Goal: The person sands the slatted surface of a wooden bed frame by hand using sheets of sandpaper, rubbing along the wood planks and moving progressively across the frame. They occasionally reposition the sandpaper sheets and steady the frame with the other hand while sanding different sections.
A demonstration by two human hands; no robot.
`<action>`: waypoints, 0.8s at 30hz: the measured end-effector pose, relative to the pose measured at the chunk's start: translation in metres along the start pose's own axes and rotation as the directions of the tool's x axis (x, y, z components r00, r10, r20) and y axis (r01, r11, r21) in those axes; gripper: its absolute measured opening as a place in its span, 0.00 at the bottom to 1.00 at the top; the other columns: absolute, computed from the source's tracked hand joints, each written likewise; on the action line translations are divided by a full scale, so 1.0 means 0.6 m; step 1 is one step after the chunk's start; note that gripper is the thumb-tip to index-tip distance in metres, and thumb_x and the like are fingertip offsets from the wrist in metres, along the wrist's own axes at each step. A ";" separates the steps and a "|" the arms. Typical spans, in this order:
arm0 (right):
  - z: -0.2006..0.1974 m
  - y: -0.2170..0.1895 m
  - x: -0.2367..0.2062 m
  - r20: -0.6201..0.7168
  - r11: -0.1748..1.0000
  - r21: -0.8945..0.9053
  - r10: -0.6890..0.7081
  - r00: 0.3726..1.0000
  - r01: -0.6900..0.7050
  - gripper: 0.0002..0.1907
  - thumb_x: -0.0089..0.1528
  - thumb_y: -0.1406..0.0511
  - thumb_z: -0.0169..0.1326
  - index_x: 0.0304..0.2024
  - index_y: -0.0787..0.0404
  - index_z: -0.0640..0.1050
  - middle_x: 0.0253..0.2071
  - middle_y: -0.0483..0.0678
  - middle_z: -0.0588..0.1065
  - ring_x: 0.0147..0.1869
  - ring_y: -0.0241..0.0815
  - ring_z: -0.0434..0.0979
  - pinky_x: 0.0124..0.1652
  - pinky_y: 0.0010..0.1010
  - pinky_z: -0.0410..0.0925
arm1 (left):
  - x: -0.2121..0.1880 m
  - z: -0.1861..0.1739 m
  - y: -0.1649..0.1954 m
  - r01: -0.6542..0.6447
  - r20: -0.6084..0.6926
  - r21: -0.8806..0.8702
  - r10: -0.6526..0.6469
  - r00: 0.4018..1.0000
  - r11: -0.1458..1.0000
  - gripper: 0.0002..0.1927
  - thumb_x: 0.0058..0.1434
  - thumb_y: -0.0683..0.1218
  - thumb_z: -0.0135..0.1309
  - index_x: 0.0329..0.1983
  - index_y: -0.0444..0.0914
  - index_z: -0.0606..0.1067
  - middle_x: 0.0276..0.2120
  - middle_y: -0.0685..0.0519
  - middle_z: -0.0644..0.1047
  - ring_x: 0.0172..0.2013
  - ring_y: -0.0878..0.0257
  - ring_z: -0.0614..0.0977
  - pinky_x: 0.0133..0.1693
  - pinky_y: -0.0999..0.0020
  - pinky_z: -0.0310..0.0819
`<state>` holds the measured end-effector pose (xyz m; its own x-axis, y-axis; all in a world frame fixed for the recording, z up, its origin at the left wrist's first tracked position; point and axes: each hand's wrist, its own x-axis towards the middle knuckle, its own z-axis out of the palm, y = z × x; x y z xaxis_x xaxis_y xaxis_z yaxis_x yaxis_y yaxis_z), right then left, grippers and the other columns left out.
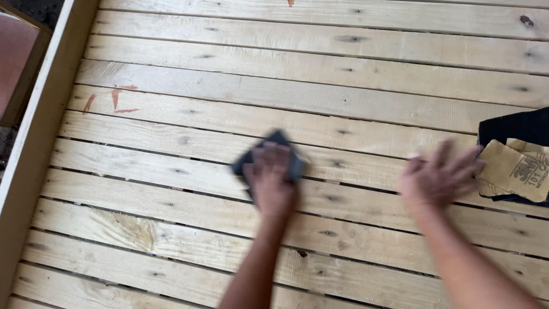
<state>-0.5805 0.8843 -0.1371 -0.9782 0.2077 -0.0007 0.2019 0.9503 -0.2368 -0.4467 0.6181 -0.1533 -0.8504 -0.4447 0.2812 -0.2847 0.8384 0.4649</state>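
Pale wooden slats [320, 86] run across nearly the whole frame, laid side by side with narrow dark gaps between them and small knots dotted along the grain. Down the left edge a lighter wooden side rail [40, 131] borders the slats, slanting from the top toward the lower left corner. Faint reddish marks [111, 98] sit on one slat in the upper left of the frame.

Near the centre, the left hand [270, 182] presses flat, palm down, on a dark grey sheet of sandpaper [286, 153] that lies on the slats; the fingers are spread over the sheet rather than curled round it, and the sheet's corners stick out above and to either side of the hand. The image is blurred here, so the exact grip cannot be told.

To the right of centre, the right hand [437, 178] is open with its fingers splayed, resting on or just above the slats; blur hides whether it touches the wood. Its fingertips reach toward, and seem to meet, the edge of a tan folded sheet [512, 171] at the right edge of the frame. That sheet lies on a black piece of material [514, 129] which runs off the right side.

Both forearms enter from the bottom edge, well apart from each other.
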 end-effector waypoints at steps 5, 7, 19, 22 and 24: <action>0.078 -0.094 -0.107 0.052 0.998 -0.040 -0.046 0.998 0.048 0.41 0.67 0.46 0.39 0.80 0.49 0.50 0.82 0.58 0.37 0.85 0.63 0.30 0.72 0.68 0.29 | -0.061 0.038 0.049 -0.117 0.436 -0.102 0.150 0.887 0.988 0.41 0.51 0.42 0.54 0.72 0.53 0.63 0.75 0.53 0.57 0.75 0.51 0.54 0.70 0.39 0.38; 0.086 -0.097 -0.120 0.021 0.996 -0.017 -0.085 0.996 0.086 0.42 0.66 0.46 0.40 0.79 0.54 0.50 0.81 0.62 0.37 0.83 0.65 0.31 0.70 0.68 0.29 | -0.029 0.003 -0.055 -0.114 0.387 0.036 0.091 0.917 0.993 0.40 0.52 0.40 0.53 0.71 0.57 0.65 0.75 0.59 0.59 0.76 0.54 0.55 0.70 0.39 0.39; 0.070 -0.092 -0.122 -0.017 0.995 -0.040 -0.087 0.996 0.086 0.43 0.66 0.47 0.42 0.79 0.57 0.54 0.81 0.65 0.40 0.82 0.69 0.33 0.70 0.69 0.31 | -0.033 0.022 -0.016 0.019 0.425 0.020 -0.025 0.905 1.000 0.42 0.52 0.39 0.53 0.73 0.51 0.61 0.76 0.51 0.55 0.76 0.47 0.51 0.72 0.40 0.39; 0.067 -0.087 -0.120 -0.006 0.996 -0.006 -0.085 0.996 0.085 0.43 0.66 0.47 0.43 0.79 0.57 0.54 0.80 0.65 0.40 0.82 0.69 0.34 0.70 0.69 0.31 | -0.048 0.021 -0.010 -0.178 0.427 -0.252 0.274 0.862 0.951 0.43 0.52 0.38 0.52 0.75 0.47 0.61 0.76 0.50 0.57 0.75 0.47 0.54 0.72 0.40 0.40; 0.065 -0.085 -0.118 0.001 0.997 -0.037 -0.074 0.997 0.074 0.42 0.66 0.48 0.43 0.79 0.56 0.54 0.80 0.65 0.41 0.82 0.69 0.34 0.70 0.69 0.31 | -0.014 -0.015 -0.080 -0.182 0.414 -0.053 0.187 0.891 0.982 0.42 0.53 0.39 0.52 0.74 0.52 0.63 0.75 0.53 0.59 0.75 0.49 0.55 0.71 0.40 0.39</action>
<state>-0.5233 0.8121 -0.1629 -0.9905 0.1363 0.0159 0.1305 0.9712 -0.1996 -0.4219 0.5788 -0.1706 -0.9940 -0.1092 -0.0097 -0.1019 0.8874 0.4496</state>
